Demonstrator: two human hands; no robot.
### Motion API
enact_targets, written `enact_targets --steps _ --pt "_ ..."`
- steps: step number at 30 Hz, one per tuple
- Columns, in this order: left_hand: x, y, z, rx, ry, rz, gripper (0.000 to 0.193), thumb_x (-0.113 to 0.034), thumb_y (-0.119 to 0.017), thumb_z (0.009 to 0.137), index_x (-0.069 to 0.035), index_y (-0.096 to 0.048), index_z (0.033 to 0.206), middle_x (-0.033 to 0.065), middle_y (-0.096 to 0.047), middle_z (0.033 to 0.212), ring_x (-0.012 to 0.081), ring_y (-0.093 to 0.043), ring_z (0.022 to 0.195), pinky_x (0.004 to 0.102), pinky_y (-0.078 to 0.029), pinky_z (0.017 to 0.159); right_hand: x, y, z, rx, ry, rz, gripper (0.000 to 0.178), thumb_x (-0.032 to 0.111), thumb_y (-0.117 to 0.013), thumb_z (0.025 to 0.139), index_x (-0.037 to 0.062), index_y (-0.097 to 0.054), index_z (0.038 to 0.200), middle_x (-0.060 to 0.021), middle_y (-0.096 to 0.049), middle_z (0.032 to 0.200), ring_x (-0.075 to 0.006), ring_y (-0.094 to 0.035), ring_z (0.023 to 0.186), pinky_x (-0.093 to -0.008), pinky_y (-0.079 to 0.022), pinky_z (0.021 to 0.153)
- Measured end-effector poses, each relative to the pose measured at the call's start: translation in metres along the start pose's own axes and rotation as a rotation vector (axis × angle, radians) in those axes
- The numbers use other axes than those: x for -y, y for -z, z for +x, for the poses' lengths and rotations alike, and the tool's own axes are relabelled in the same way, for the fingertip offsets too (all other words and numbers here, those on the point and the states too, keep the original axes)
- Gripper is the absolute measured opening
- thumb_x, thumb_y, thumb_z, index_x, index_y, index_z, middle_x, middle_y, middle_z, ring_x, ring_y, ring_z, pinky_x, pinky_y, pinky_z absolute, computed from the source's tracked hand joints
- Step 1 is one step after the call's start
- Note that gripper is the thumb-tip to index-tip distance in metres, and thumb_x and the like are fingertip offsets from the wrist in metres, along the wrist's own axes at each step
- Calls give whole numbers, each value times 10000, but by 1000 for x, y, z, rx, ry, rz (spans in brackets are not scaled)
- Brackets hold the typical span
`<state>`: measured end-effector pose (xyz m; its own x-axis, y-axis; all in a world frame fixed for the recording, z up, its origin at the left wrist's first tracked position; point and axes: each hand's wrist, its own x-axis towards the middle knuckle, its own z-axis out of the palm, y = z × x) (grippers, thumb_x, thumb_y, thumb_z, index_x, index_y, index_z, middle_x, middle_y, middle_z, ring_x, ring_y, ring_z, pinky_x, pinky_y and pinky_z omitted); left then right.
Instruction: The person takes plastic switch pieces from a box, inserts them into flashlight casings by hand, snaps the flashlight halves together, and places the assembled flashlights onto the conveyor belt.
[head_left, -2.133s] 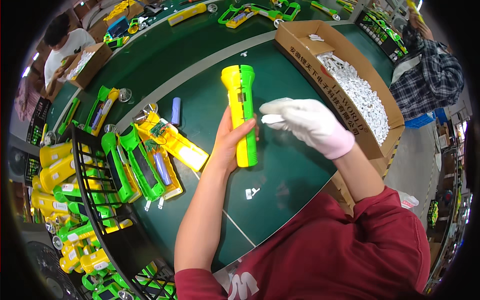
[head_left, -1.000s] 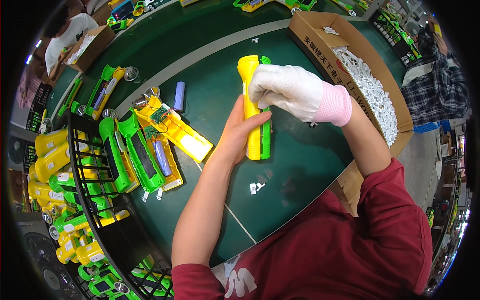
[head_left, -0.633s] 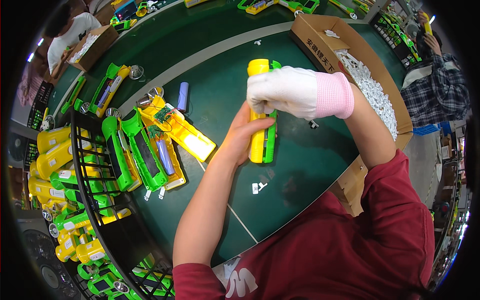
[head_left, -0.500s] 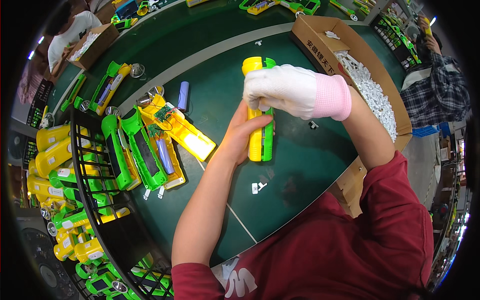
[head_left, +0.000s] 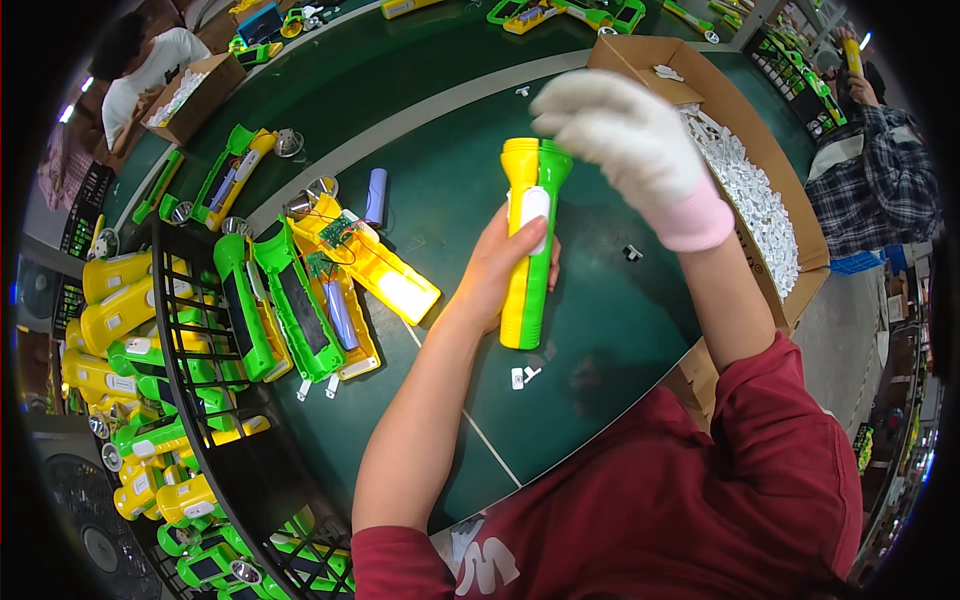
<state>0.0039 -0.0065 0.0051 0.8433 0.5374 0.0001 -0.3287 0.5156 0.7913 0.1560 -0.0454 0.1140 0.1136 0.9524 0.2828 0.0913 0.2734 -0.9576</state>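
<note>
My bare left hand (head_left: 497, 262) is wrapped round the body of a yellow-and-green flashlight (head_left: 524, 305), its thumb lying beside a white switch piece (head_left: 535, 203) set along the seam. The flashlight's wide end points away from me. My right hand (head_left: 635, 140), in a white knit glove with a pink cuff, hovers to the right of that wide end. Its fingers are stretched out and a little blurred, and nothing shows in them. Small white plastic parts (head_left: 519, 378) lie on the green table below the flashlight.
Opened flashlight halves (head_left: 300, 300) with wires lie to the left, near a loose purple battery cell (head_left: 376, 196). A black crate (head_left: 215, 430) holds many flashlights. At right stands a cardboard box (head_left: 800, 205) of white parts. Two people are beyond the table.
My right hand has let go of the flashlight and moved up and right. The two halves, earlier with a gap between them, now meet, and the white switch piece shows.
</note>
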Motion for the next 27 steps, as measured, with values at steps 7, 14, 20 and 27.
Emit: enact_targets --steps 7,14,20,27 --pt "-2 -6 0 -41 19 88 509 -432 -569 788 -27 -417 1056 88 -498 731 169 -508 585 275 -427 541 -19 7 3 103 67 -785 369 369 -564 767 42 -633 924 -132 -595 815 -209 -587 759 -285 -454 732" --pt "-2 -8 -1 -48 51 88 491 -428 -550 777 -36 -422 1042 97 -523 759 163 -527 598 274 -450 560 -36 6 12 218 -147 -412 323 312 -604 763 19 -631 895 -80 -625 789 -139 -576 730 -271 -452 693" --pt "-3 -5 -3 -57 49 56 474 -426 -530 794 -36 -420 1041 100 -528 766 171 -536 597 276 -455 559 -29 -5 8 166 -182 -430 323 302 -605 748 11 -624 889 -103 -629 794 -173 -593 742 -277 -451 715" --pt "6 -3 -1 -149 -60 97 415 -328 -572 813 -57 -421 1088 80 -520 752 162 -521 554 274 -447 527 -48 -22 -9 -493 251 -801 539 315 -669 705 25 -493 1125 -160 -576 913 -282 -604 812 -364 -473 751"
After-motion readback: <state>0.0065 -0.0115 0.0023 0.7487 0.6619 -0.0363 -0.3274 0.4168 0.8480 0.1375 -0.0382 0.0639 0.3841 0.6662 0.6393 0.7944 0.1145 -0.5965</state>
